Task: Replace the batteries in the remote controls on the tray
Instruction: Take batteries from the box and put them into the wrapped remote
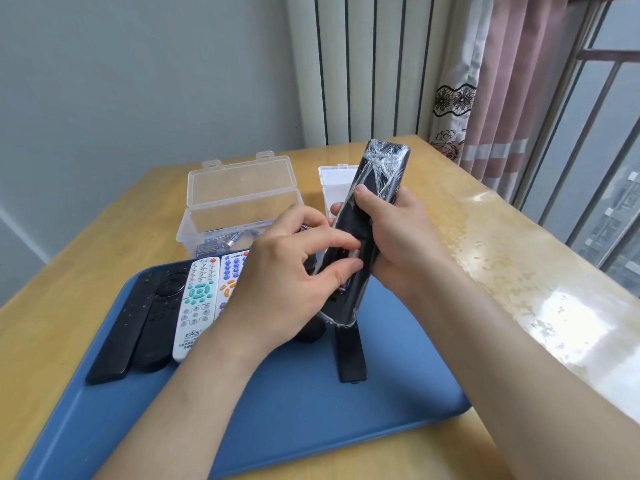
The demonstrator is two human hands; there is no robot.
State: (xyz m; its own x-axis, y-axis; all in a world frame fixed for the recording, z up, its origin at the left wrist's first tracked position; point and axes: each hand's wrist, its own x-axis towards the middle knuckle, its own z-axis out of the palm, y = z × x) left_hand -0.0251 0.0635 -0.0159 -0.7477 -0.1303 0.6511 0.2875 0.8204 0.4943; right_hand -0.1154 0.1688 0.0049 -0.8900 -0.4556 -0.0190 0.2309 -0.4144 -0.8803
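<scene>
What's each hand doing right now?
Left hand: fingers pinched at the open battery bay of the wrapped black remote; whether it grips a battery cannot be told.
Right hand: closed around that remote.

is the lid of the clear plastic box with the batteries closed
No, the hinged lid of the clear plastic box stands open and upright behind it, with blue batteries visible inside.

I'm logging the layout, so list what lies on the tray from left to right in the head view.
Flat black remote → black remote with a round pad → white remote with teal buttons → white remote with blue buttons, partly behind the left hand → black battery cover.
</scene>
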